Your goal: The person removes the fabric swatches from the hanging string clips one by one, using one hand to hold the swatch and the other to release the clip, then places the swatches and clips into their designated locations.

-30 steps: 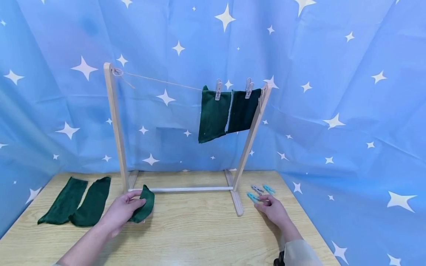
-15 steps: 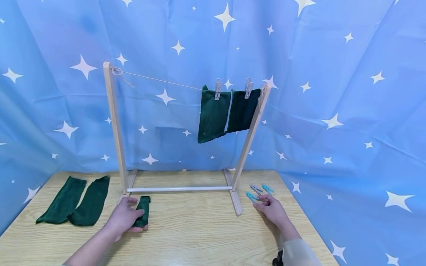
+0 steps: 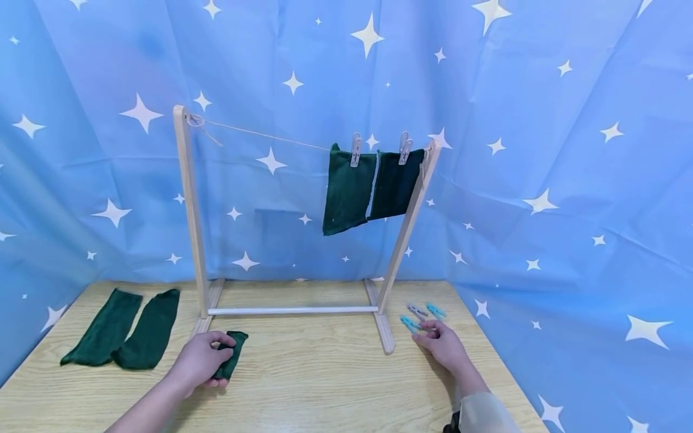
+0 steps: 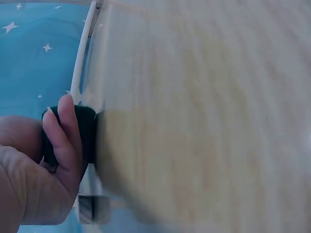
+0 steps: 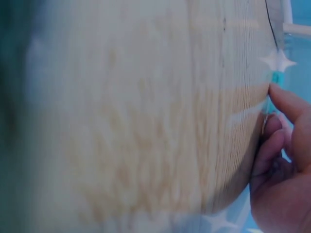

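In the head view my left hand (image 3: 203, 361) grips a small folded dark green cloth (image 3: 234, 355) low over the table, left of centre. Thumb and fingers lie on either side of the folded cloth (image 4: 86, 128) in the left wrist view. At the right, my right hand (image 3: 445, 346) has its thumb and fingertips pinched at the near end of a turquoise clothespin (image 3: 409, 323) on the table. Part of that clothespin (image 5: 277, 77) shows by the thumb in the right wrist view. Just beyond it lie a grey clothespin (image 3: 417, 311) and a second turquoise clothespin (image 3: 435, 310).
A wooden rack (image 3: 192, 222) with a string line (image 3: 265, 135) stands at the back. Two green cloths (image 3: 351, 192) hang at its right under grey clothespins. Two more cloths (image 3: 146, 337) lie flat at the table's left. A starry blue curtain (image 3: 541, 120) closes off the back.
The cloth in my left hand has come down and slightly left, from raised and curved to narrower and tilted near the tabletop. My right hand stays by the clothespin.
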Demonstrator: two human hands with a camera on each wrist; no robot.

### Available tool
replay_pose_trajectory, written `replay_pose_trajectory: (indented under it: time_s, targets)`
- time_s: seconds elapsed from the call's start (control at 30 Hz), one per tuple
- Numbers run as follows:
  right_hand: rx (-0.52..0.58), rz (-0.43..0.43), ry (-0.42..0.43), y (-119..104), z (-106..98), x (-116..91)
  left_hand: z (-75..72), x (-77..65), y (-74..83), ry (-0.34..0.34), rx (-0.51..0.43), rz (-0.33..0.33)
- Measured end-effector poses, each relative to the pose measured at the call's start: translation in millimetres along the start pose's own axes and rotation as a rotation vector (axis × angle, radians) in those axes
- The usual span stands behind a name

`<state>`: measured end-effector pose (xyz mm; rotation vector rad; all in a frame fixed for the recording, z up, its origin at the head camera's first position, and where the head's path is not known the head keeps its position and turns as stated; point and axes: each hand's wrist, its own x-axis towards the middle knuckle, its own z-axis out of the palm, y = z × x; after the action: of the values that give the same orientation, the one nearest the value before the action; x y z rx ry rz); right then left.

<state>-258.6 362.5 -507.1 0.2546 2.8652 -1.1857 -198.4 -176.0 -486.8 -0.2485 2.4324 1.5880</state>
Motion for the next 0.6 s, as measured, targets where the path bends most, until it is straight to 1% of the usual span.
replay_pose_trajectory:
  time_s: [0.07, 0.13, 0.3, 0.37, 0.4, 0.47, 0.53, 0.6]
  targets:
    - [0.010, 0.005, 0.000, 0.3, 0.2, -0.1, -3.0, -0.3, 2.2, -0.032, 0.039, -0.004]
    - [0.011, -0.004, 0.001, 0.1, 0.3, -0.3, -8.1, -2.0, 4.8, -0.093, 0.070, -0.001]
    - [0.010, -0.006, 0.009, 2.2, 0.3, 1.1, -23.2, -9.4, 7.6, -0.342, 0.102, 0.035]
    - [0.010, -0.006, 0.012, 3.1, 0.3, 1.6, -27.4, -12.0, 7.3, -0.417, 0.103, 0.044]
    - [0.008, -0.011, 0.014, 3.2, 0.4, 1.3, -28.9, -13.1, 7.0, -0.430, 0.116, 0.045]
    - [0.011, -0.008, 0.013, 3.0, 0.5, 0.8, -31.2, -15.3, 6.5, -0.420, 0.152, 0.047]
    - [0.010, -0.008, 0.011, 1.7, 0.6, -0.3, -33.0, -17.4, 6.2, -0.373, 0.212, 0.046]
    - [0.008, -0.006, 0.007, 0.3, 0.6, -1.4, -34.5, -18.8, 6.6, -0.294, 0.296, 0.067]
